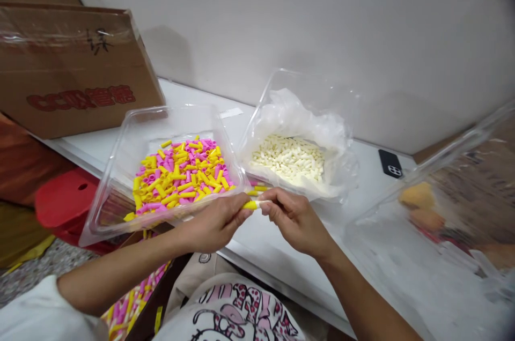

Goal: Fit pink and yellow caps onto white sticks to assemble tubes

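Observation:
My left hand [219, 223] pinches a small yellow tube [250, 205] by its left end. My right hand [292, 219] meets it from the right, with fingertips closed on a short white stick [263, 203] that touches the tube's open end. Both hands hover over the white table's front edge [257, 244]. Just behind my left hand stands a clear plastic tray [120, 169] filled with pink and yellow tubes [181, 175]. Behind my right hand sits a clear tray lined with a plastic bag [298, 116] that holds white sticks [289, 158].
A taped cardboard box [72, 67] leans at the back left. A black phone [390, 163] lies at the wall. A large clear tub [442, 223] fills the right. A red stool [64, 201] stands left, and more pink and yellow tubes [129, 298] lie in a box below.

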Demonstrator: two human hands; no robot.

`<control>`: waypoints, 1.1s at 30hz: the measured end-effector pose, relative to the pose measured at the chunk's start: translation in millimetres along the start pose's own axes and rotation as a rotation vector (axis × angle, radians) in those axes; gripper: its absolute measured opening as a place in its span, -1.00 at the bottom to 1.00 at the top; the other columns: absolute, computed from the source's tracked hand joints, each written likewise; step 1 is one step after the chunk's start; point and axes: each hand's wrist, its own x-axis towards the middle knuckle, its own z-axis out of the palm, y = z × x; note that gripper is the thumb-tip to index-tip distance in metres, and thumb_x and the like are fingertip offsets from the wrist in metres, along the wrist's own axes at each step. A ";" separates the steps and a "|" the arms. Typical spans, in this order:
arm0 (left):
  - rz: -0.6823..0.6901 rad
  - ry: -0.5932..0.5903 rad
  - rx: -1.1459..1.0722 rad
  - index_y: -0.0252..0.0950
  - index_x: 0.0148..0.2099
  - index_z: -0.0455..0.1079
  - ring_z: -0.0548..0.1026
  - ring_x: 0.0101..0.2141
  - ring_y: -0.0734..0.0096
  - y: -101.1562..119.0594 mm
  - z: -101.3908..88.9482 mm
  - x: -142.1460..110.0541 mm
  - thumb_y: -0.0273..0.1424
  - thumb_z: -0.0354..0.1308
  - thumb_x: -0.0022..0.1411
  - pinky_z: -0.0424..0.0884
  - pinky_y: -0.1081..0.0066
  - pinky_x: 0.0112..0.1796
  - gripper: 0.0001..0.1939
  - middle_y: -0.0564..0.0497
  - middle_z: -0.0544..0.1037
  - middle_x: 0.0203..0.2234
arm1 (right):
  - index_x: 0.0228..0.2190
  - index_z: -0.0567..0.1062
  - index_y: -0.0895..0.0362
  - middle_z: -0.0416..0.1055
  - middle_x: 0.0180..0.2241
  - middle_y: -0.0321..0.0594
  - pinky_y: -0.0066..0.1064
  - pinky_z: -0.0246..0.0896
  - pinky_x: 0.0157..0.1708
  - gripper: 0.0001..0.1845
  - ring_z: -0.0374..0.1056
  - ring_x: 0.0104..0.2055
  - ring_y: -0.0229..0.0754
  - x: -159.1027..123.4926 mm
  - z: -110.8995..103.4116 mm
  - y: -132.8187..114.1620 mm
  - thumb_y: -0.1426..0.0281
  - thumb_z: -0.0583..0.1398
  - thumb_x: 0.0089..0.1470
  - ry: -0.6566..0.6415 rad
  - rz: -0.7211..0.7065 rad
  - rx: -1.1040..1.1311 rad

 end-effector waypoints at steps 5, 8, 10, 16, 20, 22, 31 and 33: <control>0.049 -0.023 0.192 -0.27 -0.34 0.16 0.28 -0.46 0.39 -5.3 11.1 1.9 -0.26 -0.22 0.34 0.21 0.37 -0.40 -0.73 -0.01 0.34 -0.46 | -0.35 0.39 0.14 0.30 -0.52 -0.34 -0.50 0.18 -0.55 -0.72 0.23 -0.55 -0.36 -3.7 10.4 3.6 0.19 0.05 0.17 -0.081 0.214 0.224; 0.046 -0.077 0.073 -0.26 -0.21 0.23 0.37 -0.34 0.38 -7.5 -4.9 7.5 -0.26 -0.22 0.35 0.28 0.39 -0.30 -0.74 -0.02 0.41 -0.35 | -0.28 0.42 0.14 0.36 -0.44 -0.30 -0.47 0.24 -0.44 -0.68 0.29 -0.46 -0.32 3.5 -6.8 9.2 0.15 0.07 0.14 -0.152 0.199 0.155; 0.018 -0.017 -0.003 -0.25 -0.15 0.22 0.39 -0.24 0.38 -17.1 -25.6 12.7 -0.27 -0.20 0.34 0.30 0.39 -0.22 -0.77 -0.03 0.43 -0.26 | -0.18 0.42 0.12 0.41 -0.39 -0.26 -0.45 0.25 -0.37 -0.63 0.32 -0.38 -0.29 14.6 -30.5 22.4 0.12 0.07 0.13 -0.093 0.188 0.009; -0.510 0.251 0.426 -0.29 -0.13 0.17 0.42 -0.43 0.36 -98.0 -91.3 36.4 -0.26 -0.22 0.29 0.29 0.44 -0.47 -0.74 -0.03 0.45 -0.38 | -0.11 0.37 0.20 0.43 -0.15 -0.01 -0.36 0.20 -0.23 -0.65 0.35 -0.13 -0.08 60.1 -95.0 103.7 0.29 -0.04 0.20 -0.040 0.561 -0.897; -0.620 0.134 0.720 -0.32 -0.17 0.32 0.47 -0.29 0.13 -141.6 -104.5 54.2 -0.22 -0.02 0.16 0.28 0.37 -0.39 -0.70 -0.15 0.51 -0.30 | -0.12 0.38 0.31 0.36 -0.08 0.21 -0.24 0.20 -0.22 -0.69 0.33 -0.06 0.11 74.3 -95.6 142.3 0.45 0.03 0.12 -0.122 0.678 -1.046; -0.611 0.069 0.746 -0.32 -0.22 0.38 0.47 -0.24 0.06 -151.9 -103.0 60.6 -0.24 0.05 0.10 0.29 0.35 -0.35 -0.72 -0.18 0.52 -0.27 | -0.09 0.35 0.31 0.37 -0.11 0.21 -0.28 0.21 -0.23 -0.68 0.36 -0.08 0.06 75.0 -89.7 150.3 0.51 0.03 0.09 -0.158 0.699 -1.084; -0.636 -0.052 0.830 -0.30 -0.09 0.38 0.48 -0.22 0.04 -170.8 -101.6 63.6 -0.15 -0.04 0.17 0.31 0.33 -0.30 -0.60 -0.23 0.53 -0.21 | -0.09 0.40 0.33 0.40 -0.13 0.25 -0.21 0.24 -0.20 -0.66 0.35 -0.03 0.10 69.0 -79.9 153.1 0.53 0.03 0.09 -0.245 0.751 -1.202; -0.651 -0.038 0.830 -0.26 -0.02 0.35 0.48 -0.21 0.06 -171.5 -104.4 58.0 -0.13 -0.09 0.20 0.31 0.35 -0.31 -0.57 -0.20 0.53 -0.20 | -0.14 0.45 0.32 0.40 -0.12 0.26 -0.18 0.24 -0.19 -0.69 0.33 -0.01 0.13 68.4 -81.6 153.7 0.52 0.05 0.08 -0.284 0.749 -1.196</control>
